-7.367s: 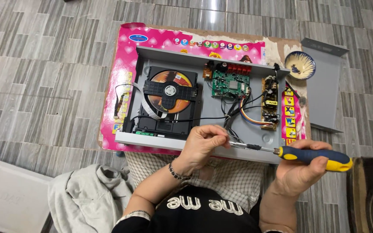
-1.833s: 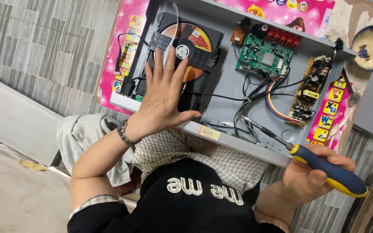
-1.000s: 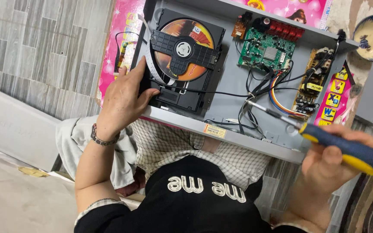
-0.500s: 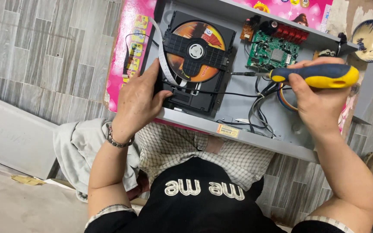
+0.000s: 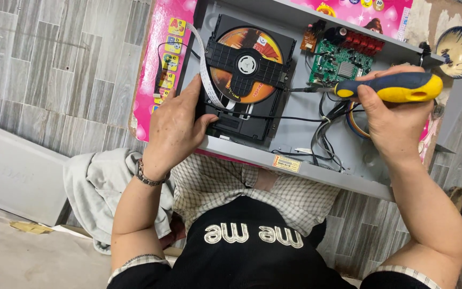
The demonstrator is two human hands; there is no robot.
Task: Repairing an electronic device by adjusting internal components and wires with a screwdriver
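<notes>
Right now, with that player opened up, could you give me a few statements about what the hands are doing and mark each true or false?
1. The right hand holds a screwdriver. True.
2. The screwdriver's tip points at the bowl. False: it points left, toward the disc drive.
3. The left hand rests on the drive's near left corner. True.
4. The drive holds no disc. False: an orange disc sits in it.
5. The green board lies right of the drive. True.
</notes>
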